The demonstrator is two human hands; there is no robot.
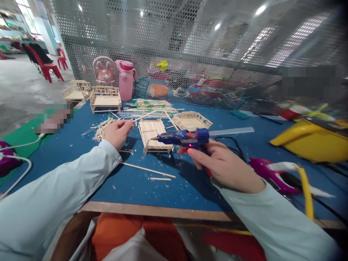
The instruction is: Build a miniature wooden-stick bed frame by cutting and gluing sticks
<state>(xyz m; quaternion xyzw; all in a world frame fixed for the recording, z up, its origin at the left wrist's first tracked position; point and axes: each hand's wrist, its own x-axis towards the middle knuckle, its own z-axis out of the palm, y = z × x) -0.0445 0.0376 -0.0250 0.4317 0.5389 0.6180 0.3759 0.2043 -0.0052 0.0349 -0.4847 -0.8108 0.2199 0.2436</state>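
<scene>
My right hand (217,159) grips a blue hot glue gun (185,138) with its red light on and a clear glue stick (233,131) jutting from the back. The gun's nozzle points left, over a small model bed (152,131) made of thin wooden sticks. Just left of that model, my left hand (118,133) is closed in a pinch; what its fingertips hold, if anything, I cannot make out. Beside and behind this hand lies a heap of short stick pieces (101,131). A long stick (148,169) and a shorter one (160,179) lie in front.
Similar stick models (105,99) stand at the back left, and another (191,120) behind the gun. Bundled sticks (152,105) and a pink bottle (126,81) sit before a perforated metal screen (176,47). Rightward are a purple device (274,177) with cables and a yellow object (312,141).
</scene>
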